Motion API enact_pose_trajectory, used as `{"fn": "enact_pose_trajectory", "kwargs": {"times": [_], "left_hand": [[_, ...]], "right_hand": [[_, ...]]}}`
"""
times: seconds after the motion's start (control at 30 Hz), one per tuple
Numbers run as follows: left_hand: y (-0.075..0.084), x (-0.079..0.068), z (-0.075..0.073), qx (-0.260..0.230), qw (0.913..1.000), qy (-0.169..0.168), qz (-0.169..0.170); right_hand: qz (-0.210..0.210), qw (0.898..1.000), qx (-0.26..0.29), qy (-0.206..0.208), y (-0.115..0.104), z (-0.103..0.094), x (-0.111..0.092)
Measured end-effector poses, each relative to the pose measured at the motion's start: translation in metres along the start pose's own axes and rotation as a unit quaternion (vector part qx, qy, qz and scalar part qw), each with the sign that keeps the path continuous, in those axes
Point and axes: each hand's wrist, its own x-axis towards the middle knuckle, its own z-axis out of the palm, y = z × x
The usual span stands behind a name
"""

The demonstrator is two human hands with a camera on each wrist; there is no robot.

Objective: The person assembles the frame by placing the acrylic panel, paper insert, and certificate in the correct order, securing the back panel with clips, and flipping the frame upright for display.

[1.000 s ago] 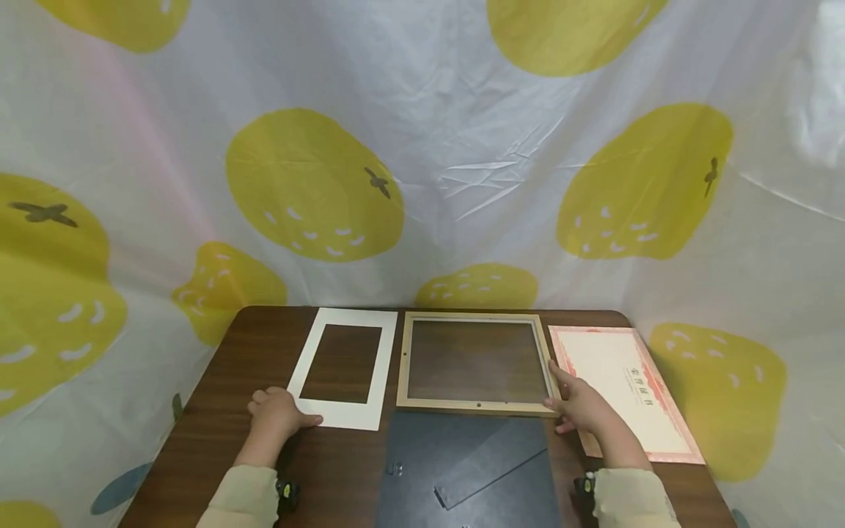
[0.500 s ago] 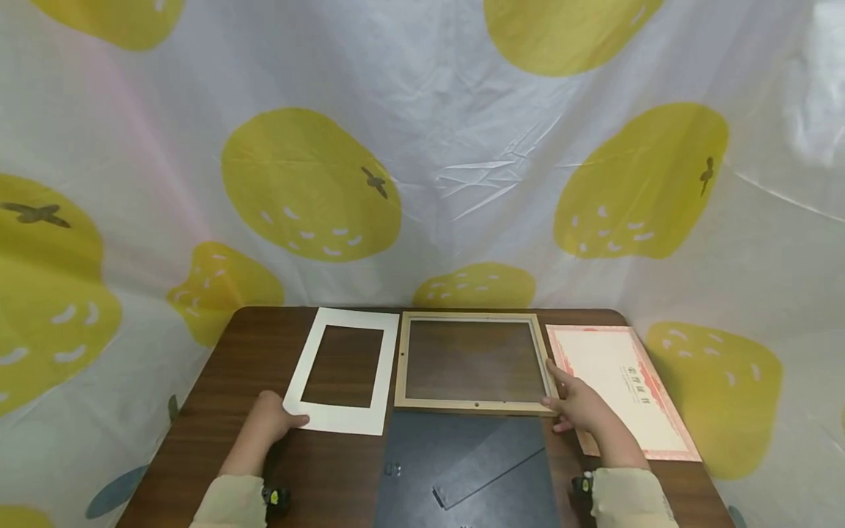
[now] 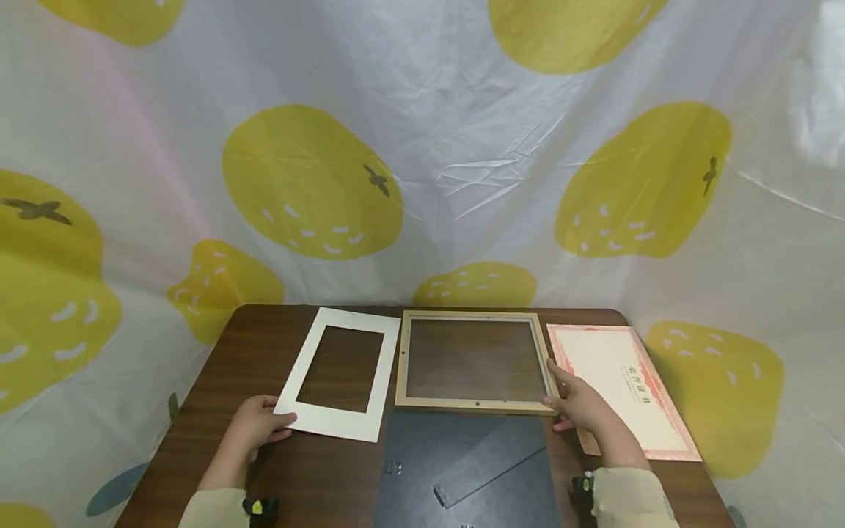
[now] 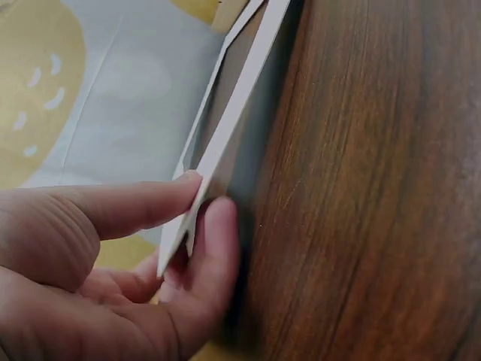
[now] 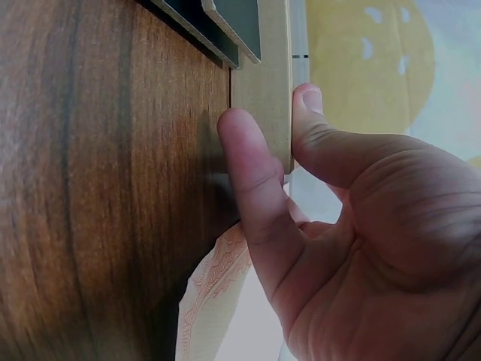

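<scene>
My left hand [image 3: 254,425] pinches the near left corner of a white picture mat [image 3: 330,419] with a rectangular window. In the left wrist view, the thumb lies on the mat's top face and fingers are beneath; that corner is raised off the wood. To the mat's right lies a pale wooden picture frame [image 3: 462,402] with a clear pane. At its near right corner, my right hand [image 3: 584,409] holds the frame, thumb on the upper edge and fingers against the side, as the right wrist view shows.
A dark backing board [image 3: 488,440] with a stand leg lies in front of the frame. On the right is a certificate sheet [image 3: 604,359] with a red border, partly under the right forearm. A lemon-print curtain [image 3: 429,183] hangs behind the brown table [image 3: 218,381].
My left hand has moved a little left and nearer, going from touching the mat's near edge to pinching its corner, which has shifted and lifted. The right hand stays at the frame.
</scene>
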Motion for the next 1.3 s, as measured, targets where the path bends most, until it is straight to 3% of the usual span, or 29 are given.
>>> {"fn": "enact_pose_trajectory", "kwargs": {"times": [0.13,0.5,0.67,0.9,1.07,1.3], "left_hand": [[-0.003,-0.001,-0.002,-0.057,0.9984,-0.003,0.007],[0.003,-0.003,-0.002,-0.140,0.9857,0.013,0.094],[0.008,-0.008,-0.011,-0.137,0.9807,0.039,0.134],[0.019,-0.020,-0.033,-0.136,0.9769,0.081,0.144],[0.022,-0.026,-0.046,-0.161,0.9704,0.067,0.167],[0.026,-0.026,-0.054,-0.167,0.9695,0.033,0.176]], "right_hand": [[0.001,1.000,-0.001,-0.001,-0.001,0.000,0.000],[0.015,1.000,-0.003,0.002,0.003,-0.003,0.000],[0.014,1.000,-0.003,0.004,0.005,-0.004,-0.002],[0.009,1.000,-0.001,0.006,0.005,-0.006,-0.004],[0.003,1.000,0.003,0.004,0.006,-0.007,-0.004],[0.003,1.000,0.004,0.003,0.007,-0.006,-0.003]]}}
